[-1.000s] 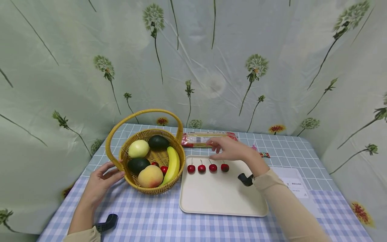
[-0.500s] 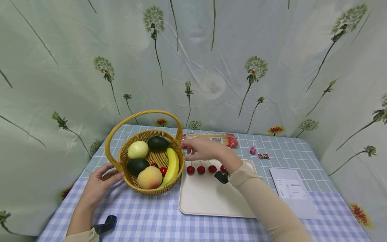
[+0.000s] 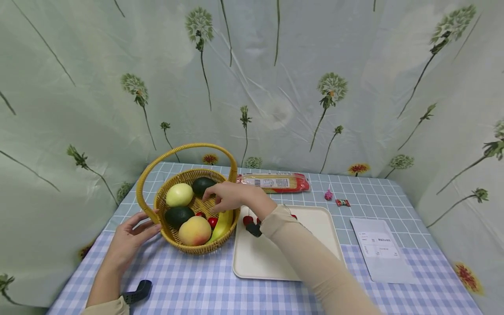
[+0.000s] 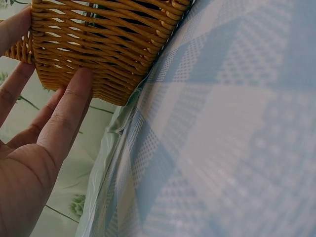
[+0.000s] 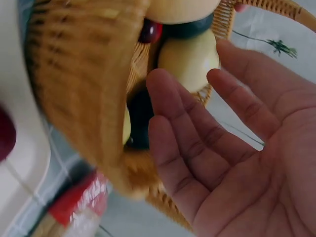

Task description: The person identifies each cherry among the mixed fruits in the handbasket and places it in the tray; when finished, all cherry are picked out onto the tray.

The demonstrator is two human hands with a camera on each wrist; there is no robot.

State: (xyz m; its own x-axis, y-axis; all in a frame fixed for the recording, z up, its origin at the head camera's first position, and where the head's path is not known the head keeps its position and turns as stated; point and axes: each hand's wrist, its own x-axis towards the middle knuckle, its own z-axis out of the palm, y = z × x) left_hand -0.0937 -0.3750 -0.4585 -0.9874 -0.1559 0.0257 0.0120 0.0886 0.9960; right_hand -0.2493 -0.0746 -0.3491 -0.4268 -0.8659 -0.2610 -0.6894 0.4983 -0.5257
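Where the right hand [image 3: 230,195] hangs over the basket [image 3: 197,250], head view: banana [image 3: 222,227] partly beneath it, long axis roughly front to back along the right wall; right hand nearer, holding nothing; handle [image 3: 201,145] arches from left side to far right, right foot just behind that hand; tray [image 3: 271,260] below the forearm [image 3: 311,267], cherries [image 3: 248,220] partly hidden
Basket side, left wrist view: left hand [image 4: 34,168] spread, fingers touching the weave outside
Basket mouth, right wrist view: fingers loosely bent, palm bare; avocado [image 5: 140,111], pale fruit [image 5: 190,59] beyond; fruit contact unclear
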